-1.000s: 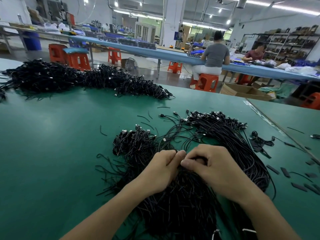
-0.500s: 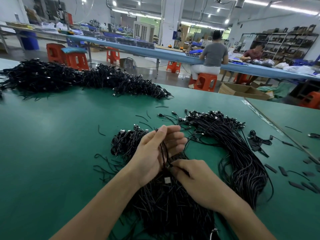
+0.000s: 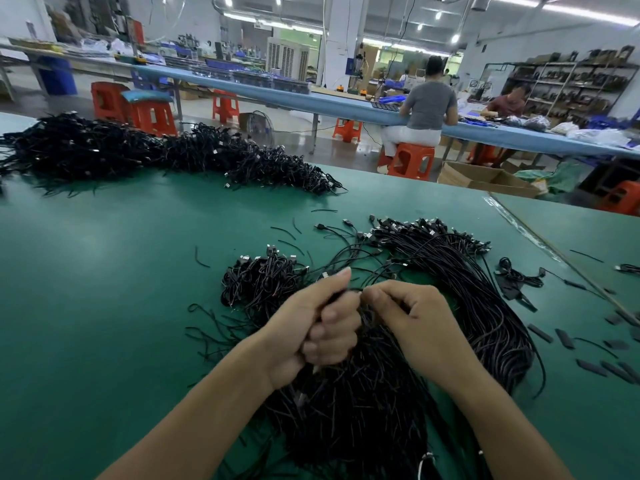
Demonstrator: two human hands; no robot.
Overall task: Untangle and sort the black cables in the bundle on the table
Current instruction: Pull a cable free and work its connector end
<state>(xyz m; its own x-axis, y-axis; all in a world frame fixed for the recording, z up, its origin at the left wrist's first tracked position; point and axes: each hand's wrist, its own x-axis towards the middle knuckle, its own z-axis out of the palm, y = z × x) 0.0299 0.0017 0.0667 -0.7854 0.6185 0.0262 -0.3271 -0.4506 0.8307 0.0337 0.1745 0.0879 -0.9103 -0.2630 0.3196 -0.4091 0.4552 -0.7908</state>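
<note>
Newly closed, your left hand (image 3: 320, 323) grips cables (image 3: 331, 299) | right hand (image 3: 412, 317) beside it pinches one strand (image 3: 356, 289) | bundle (image 3: 363, 410) trails to tabletop's (image 3: 104, 306) near edge

My left hand (image 3: 313, 332) grips black cables (image 3: 349, 403) over green table (image 3: 104, 289) — my right hand (image 3: 412, 317) pinches strand beside it.
</note>
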